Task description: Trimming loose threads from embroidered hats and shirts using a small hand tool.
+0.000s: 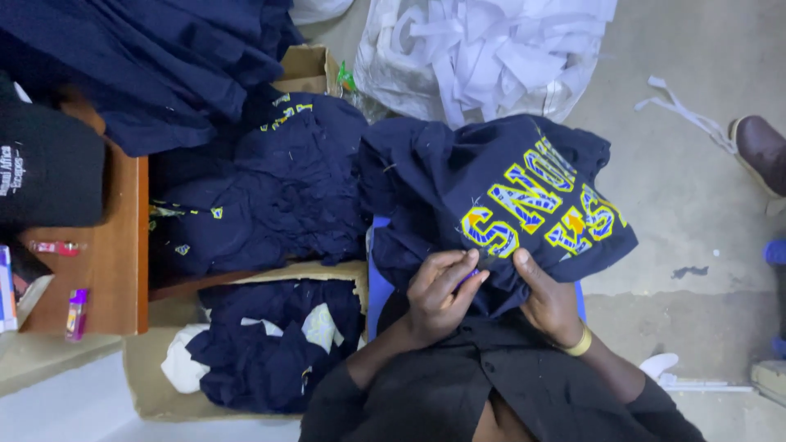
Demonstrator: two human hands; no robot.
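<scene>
A navy garment [458,176] with large yellow, blue and grey embroidered letters lies spread over my lap. My left hand [442,290] pinches something small at the garment's near edge, fingers closed together; what it pinches is too small to tell. My right hand [547,299], with a yellow band at the wrist, grips the fabric just beside it, thumb on top. Both hands sit close together below the lettering. I wear dark clothes.
A heap of similar navy garments [278,188] lies to the left, more in a cardboard box [155,385]. A wooden table [115,245] holds a black cap and small items. A clear bag of white strips [483,57] sits ahead. Someone's shoe [761,151] is at right.
</scene>
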